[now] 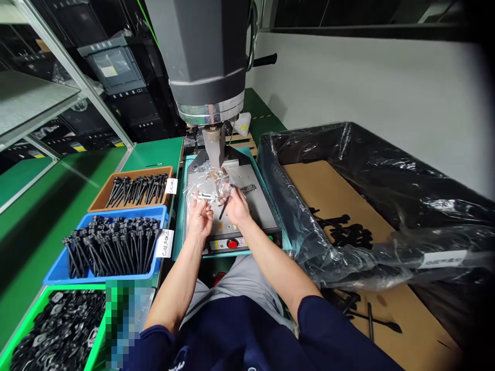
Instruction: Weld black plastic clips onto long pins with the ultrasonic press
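Observation:
My left hand [200, 215] is raised over the metal machine plate [255, 203], fingers pinching the edge of a clear plastic sheet [204, 183] that lies on the plate. My right hand [237, 206] holds a thin black pin-like part [225, 206] by its upper end, tip pointing down toward me. Both hands sit just in front of the press horn [214, 146] of the large grey machine head [204, 56]. A small black piece sits on the fixture beside my right fingers.
Left of the machine stand a brown tray [101, 198] and a blue tray [58, 268] of black pins, and a green tray [15, 340] of black flat parts. At right is a plastic-lined cardboard box [328, 185] with black parts. A red button [232, 243] sits on the machine's front.

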`<action>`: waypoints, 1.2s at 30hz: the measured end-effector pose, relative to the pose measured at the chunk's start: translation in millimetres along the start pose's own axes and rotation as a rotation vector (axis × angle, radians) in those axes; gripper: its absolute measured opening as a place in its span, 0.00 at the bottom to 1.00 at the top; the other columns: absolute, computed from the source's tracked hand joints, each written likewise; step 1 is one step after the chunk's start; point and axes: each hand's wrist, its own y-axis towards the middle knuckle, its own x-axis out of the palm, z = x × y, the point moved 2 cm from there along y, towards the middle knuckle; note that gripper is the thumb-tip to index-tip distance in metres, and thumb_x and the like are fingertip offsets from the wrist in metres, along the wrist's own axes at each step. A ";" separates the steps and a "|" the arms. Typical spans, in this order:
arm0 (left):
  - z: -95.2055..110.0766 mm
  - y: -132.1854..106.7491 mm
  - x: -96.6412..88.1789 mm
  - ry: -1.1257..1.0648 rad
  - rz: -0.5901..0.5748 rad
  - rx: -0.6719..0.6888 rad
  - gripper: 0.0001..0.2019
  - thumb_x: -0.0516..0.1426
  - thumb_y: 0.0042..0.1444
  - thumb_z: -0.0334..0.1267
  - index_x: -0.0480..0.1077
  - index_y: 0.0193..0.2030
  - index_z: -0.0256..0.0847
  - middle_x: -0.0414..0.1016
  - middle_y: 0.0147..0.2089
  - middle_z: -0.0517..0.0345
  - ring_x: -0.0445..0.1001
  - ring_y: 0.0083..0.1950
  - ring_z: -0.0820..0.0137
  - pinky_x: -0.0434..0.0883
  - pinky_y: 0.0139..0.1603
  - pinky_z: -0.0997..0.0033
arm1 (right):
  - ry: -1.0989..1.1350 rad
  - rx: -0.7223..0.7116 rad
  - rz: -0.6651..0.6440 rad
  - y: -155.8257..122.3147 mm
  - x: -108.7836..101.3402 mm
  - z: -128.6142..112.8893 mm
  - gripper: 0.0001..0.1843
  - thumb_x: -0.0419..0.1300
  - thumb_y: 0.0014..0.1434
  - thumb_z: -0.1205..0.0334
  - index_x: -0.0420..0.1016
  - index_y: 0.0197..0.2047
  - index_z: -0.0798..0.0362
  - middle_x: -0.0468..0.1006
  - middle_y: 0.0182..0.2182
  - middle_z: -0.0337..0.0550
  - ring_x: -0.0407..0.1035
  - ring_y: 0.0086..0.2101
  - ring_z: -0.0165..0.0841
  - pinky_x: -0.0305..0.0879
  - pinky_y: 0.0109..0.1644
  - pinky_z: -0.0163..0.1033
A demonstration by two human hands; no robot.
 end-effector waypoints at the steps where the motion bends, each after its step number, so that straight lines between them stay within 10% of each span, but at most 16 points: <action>1: 1.4 -0.8 -0.3 0.023 0.000 0.010 0.29 0.63 0.49 0.27 0.66 0.57 0.53 0.67 0.30 0.68 0.66 0.25 0.84 0.63 0.23 0.87 | -0.061 -0.044 0.011 0.4 -0.6 -1.1 0.19 0.61 0.54 0.44 0.71 0.45 0.46 0.74 0.49 0.41 0.69 0.35 0.30 0.66 0.33 0.35; 9: 6.8 -1.6 1.7 0.091 -0.047 0.045 0.39 0.66 0.46 0.30 0.58 0.64 0.58 0.69 0.32 0.67 0.67 0.25 0.82 0.64 0.25 0.84 | -0.760 -0.446 0.143 8.0 0.5 -14.6 0.19 0.61 0.57 0.50 0.77 0.49 0.48 0.67 0.55 0.49 0.61 0.57 0.41 0.61 0.59 0.46; 36: 30.2 31.9 11.5 0.041 -0.090 0.067 0.38 0.65 0.46 0.28 0.59 0.62 0.57 0.70 0.32 0.67 0.67 0.25 0.83 0.63 0.24 0.85 | -0.557 -0.261 -0.041 80.3 21.2 -21.8 0.15 0.62 0.50 0.55 0.77 0.41 0.52 0.79 0.40 0.42 0.71 0.41 0.36 0.65 0.51 0.43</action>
